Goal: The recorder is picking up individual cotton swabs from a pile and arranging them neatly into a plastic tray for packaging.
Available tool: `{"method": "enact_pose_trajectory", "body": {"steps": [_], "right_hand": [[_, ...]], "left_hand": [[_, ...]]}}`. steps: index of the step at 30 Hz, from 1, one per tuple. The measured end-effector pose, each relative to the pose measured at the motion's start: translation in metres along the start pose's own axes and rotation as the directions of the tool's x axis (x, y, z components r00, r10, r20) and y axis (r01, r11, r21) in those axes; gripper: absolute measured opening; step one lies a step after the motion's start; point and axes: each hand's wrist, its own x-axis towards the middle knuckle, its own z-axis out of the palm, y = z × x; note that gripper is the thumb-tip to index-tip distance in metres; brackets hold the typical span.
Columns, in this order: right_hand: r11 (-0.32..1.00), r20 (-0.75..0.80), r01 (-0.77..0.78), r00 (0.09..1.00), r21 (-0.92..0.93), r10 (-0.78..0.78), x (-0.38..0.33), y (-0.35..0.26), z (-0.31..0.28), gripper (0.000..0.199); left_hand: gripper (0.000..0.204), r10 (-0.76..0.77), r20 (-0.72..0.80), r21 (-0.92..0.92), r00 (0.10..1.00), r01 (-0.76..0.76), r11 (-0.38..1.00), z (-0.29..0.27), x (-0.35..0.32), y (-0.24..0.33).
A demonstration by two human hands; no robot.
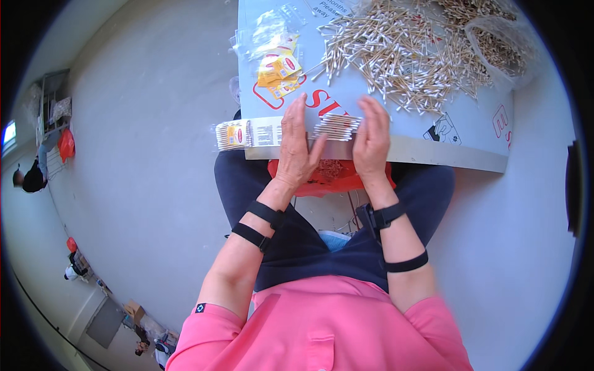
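A small row of cotton swabs (337, 127) lies near the table's front edge, between my two hands. On its left, my left hand (296, 148) is open with fingers stretched out, the thumb near the swab ends. My right hand (371, 137) stands on the other side, fingers extended and slightly curved, close to the opposite ends. Left of my left hand is a clear packet of cotton swabs (232, 135) with a yellow label. A white strip with printed bars (266, 131) reaches from it toward my left hand.
A large heap of loose cotton swabs (402, 55) covers the table's far right, beside a clear plastic bag (495, 46). Yellow label cards (278, 68) and clear sleeves (269, 31) lie at the far left. A red bag (328, 179) hangs below the metal table edge (433, 157).
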Motion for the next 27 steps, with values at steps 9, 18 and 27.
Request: {"method": "enact_pose_trajectory", "body": {"steps": [9,18,27], "right_hand": [[0.922,-0.221,-0.219,0.929,0.32,0.298,-0.004,-0.009,0.026,0.035],[0.823,-0.177,-0.228,0.914,0.52,0.365,-0.003,-0.006,0.027,0.037],[0.739,-0.063,-0.245,0.93,0.627,0.362,-0.002,-0.022,0.049,0.041]], "left_hand": [[0.052,-0.128,-0.134,-0.267,0.983,0.089,0.96,0.03,0.02,0.008],[0.05,-0.163,-0.286,-0.391,0.944,0.04,0.919,0.038,0.025,0.008],[0.051,-0.184,-0.232,-0.367,0.955,0.089,0.926,0.029,0.018,0.003]]}}
